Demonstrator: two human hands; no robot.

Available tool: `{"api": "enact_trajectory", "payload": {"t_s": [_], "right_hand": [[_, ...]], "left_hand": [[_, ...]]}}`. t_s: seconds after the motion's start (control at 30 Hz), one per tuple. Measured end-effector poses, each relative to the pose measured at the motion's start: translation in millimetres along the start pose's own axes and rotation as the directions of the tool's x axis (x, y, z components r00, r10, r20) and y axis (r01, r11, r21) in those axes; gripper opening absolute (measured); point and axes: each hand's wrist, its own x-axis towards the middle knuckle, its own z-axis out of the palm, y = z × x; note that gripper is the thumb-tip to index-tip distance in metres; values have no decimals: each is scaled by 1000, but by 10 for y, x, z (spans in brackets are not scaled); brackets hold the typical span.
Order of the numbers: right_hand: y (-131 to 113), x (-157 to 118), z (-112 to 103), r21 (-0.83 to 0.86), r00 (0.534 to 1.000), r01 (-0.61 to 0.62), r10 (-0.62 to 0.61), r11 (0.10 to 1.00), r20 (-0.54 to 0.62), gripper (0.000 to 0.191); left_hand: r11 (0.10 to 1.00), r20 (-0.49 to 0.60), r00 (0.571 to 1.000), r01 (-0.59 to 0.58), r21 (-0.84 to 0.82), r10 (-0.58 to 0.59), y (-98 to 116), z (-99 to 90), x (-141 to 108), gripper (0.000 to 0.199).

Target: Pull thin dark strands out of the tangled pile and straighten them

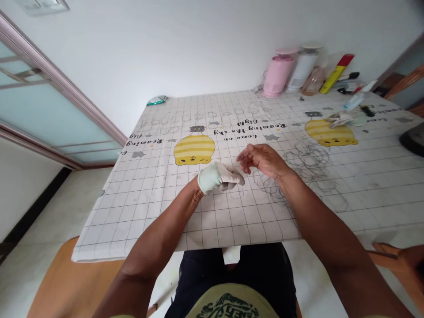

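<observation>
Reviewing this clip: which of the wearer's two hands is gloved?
The left hand: it wears a pale green and whitish glove, whereas the right hand is bare.

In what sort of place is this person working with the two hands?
Probably a room in a home, perhaps a dining area: a cartoon-printed tablecloth, wooden chairs around it, and a glazed door at the left.

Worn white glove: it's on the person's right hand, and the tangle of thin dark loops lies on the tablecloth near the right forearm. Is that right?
Not quite: the head view shows the worn white glove on the left hand, while the right hand is bare. The tangle of thin dark loops does lie on the tablecloth near the right forearm.
</observation>
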Motion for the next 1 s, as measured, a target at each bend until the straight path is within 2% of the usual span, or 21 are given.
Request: {"api": "enact_trajectory", "payload": {"t_s": [0.07, 0.13, 0.23, 0.4, 0.57, 0.63, 0.7, 0.77, 0.87, 0.93, 1.0], "right_hand": [[-7, 11, 16, -35, 993, 66, -69, 997, -95, 60], [-8, 9, 42, -92, 983, 98, -111, 991, -145, 55], [12, -2, 104, -176, 985, 97, -119, 980, -122, 42], [58, -17, 167, -223, 995, 82, -93, 971, -38, 44], [100, -4, 173, -202, 999, -11, 20, 979, 43, 46], [107, 6, 182, -165, 1000, -14, 13, 986, -3, 45], [101, 12, 189, -155, 992, 33, -51, 987, -113, 43], [84, 10, 193, -213, 958, 87, -141, 973, -251, 42], [53, -4, 201, -397, 858, 77, -264, 915, -441, 41], [41, -13, 213, -504, 789, 35, -334, 863, -517, 42], [40, -14, 226, -575, 740, 10, -393, 818, -546, 43]], "left_hand": [[997, -71, 997, -37, -68, 32, -21, -14, 48, 16], [993, -130, 990, -71, -91, 59, -16, -22, 73, 15], [995, -182, 980, -90, -53, 79, 11, -16, 78, 14], [998, -154, 987, -51, 31, 56, 23, 3, 48, 13], [995, -78, 996, -43, 89, 50, -9, -7, 29, 14], [997, -65, 997, -48, 53, 51, -37, -32, 52, 17], [998, -77, 995, -62, 22, 63, -63, -65, 85, 22], [996, -119, 989, -87, 37, 91, -72, -93, 110, 31], [977, -232, 959, -123, 175, 162, -30, -85, 106, 43], [949, -321, 926, -103, 299, 201, 24, -34, 88, 46], [918, -400, 888, -56, 392, 226, 74, 46, 81, 48]]}}
